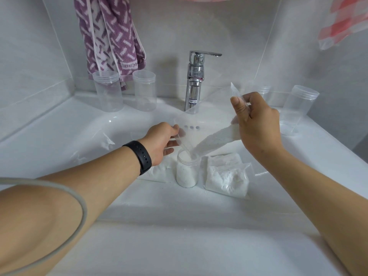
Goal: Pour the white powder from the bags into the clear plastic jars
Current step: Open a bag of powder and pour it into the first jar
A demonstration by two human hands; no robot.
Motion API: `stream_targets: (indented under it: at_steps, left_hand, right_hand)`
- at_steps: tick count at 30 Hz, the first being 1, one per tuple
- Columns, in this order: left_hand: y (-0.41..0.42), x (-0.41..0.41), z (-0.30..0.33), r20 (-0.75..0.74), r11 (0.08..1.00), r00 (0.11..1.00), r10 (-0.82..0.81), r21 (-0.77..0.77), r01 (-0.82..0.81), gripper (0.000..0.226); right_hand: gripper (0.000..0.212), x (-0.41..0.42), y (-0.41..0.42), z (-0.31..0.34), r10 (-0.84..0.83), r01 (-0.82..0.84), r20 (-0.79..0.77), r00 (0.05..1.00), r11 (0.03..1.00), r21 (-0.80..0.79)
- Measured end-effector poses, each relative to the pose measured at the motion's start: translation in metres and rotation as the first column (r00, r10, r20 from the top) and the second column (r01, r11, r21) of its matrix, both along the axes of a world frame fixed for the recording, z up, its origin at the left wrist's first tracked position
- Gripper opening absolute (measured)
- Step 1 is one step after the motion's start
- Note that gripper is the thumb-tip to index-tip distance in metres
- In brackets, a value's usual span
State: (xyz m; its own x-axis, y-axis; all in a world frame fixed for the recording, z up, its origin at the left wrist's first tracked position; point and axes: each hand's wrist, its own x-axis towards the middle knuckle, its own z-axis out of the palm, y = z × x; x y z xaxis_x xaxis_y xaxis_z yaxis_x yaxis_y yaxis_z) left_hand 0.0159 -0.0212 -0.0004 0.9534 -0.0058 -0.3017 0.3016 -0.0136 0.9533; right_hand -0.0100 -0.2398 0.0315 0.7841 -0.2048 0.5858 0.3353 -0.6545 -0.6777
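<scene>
A clear plastic bag (pixel 207 126) is tilted over a clear jar (pixel 187 172) standing in the white sink basin. White powder lies along the bag's lower edge and runs from its corner into the jar's mouth; the jar is mostly full of powder. My left hand (pixel 161 142) pinches the bag's left edge just above the jar. Higher up, my right hand (pixel 254 124) grips the bag's raised end. Another bag of white powder (pixel 227 176) lies right of the jar, and a flatter one (pixel 157 170) lies left, partly under my left wrist.
A chrome tap (pixel 194 80) rises behind the bag. Two empty clear jars (pixel 108 90) (pixel 144 90) stand at the back left of the sink ledge (pixel 59 126), and more empty jars (pixel 298 104) at the back right. A purple towel (pixel 111 36) hangs above the left jars.
</scene>
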Motion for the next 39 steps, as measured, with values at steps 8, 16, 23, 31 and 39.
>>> stream_targets:
  at_steps: [8, 16, 23, 31, 39]
  left_hand:
    - [0.0, 0.0, 0.001, 0.016, 0.999, 1.0, 0.016, 0.047, -0.017, 0.03]
    - [0.001, -0.001, 0.0, 0.018, 0.998, 1.0, 0.014, 0.059, -0.015, 0.029]
    - [0.0, 0.001, 0.001, 0.01, 0.998, 1.0, 0.011, 0.056, -0.011, 0.029]
    - [0.001, 0.002, 0.0, 0.01, 0.997, 1.0, 0.013, 0.07, -0.014, 0.03]
    - [0.001, 0.003, -0.001, 0.005, 0.998, 1.0, 0.009, 0.064, -0.009, 0.029]
  right_hand:
    - [0.039, 0.006, -0.007, -0.004, -0.017, 0.014, -0.07, 0.997, 0.999, -0.039]
    - [0.043, 0.009, -0.012, -0.004, -0.051, 0.046, -0.075, 0.996, 0.997, -0.067]
    - [0.044, 0.009, -0.015, -0.003, -0.078, 0.072, -0.079, 0.994, 0.994, -0.078]
    - [0.042, 0.011, -0.018, -0.002, -0.097, 0.092, -0.066, 0.993, 0.992, -0.083]
    - [0.043, 0.011, -0.019, -0.002, -0.109, 0.102, -0.061, 0.992, 0.989, -0.106]
